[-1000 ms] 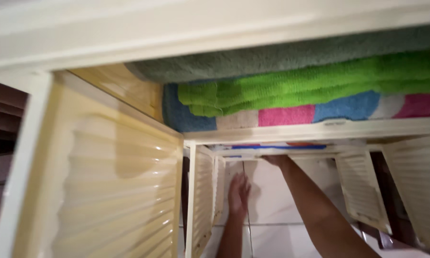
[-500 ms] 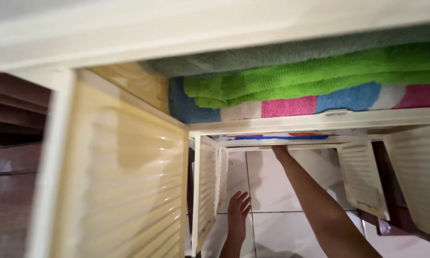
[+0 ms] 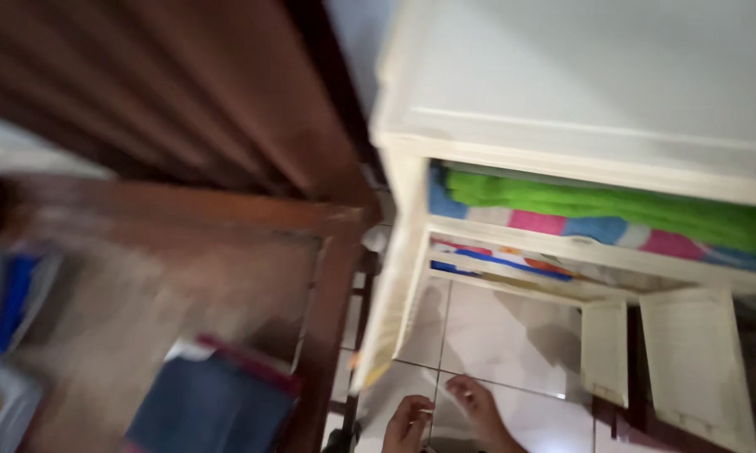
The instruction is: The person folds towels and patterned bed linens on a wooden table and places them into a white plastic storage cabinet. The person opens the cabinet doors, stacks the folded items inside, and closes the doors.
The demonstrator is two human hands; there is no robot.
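Both hands hang low over the tiled floor, left hand and right hand close together with fingers loosely curled, holding nothing I can make out. The open louvred door just beside them could catch a knuckle if it swings. Farther up, the stacked green towel on the cabinet shelf might slide out if jostled.

Both hands, the left hand and right hand, are cut off by the near edge, so their grip cannot be told. The wooden furniture on the left is smeared by motion; the dark blue item there is perhaps folded cloth.
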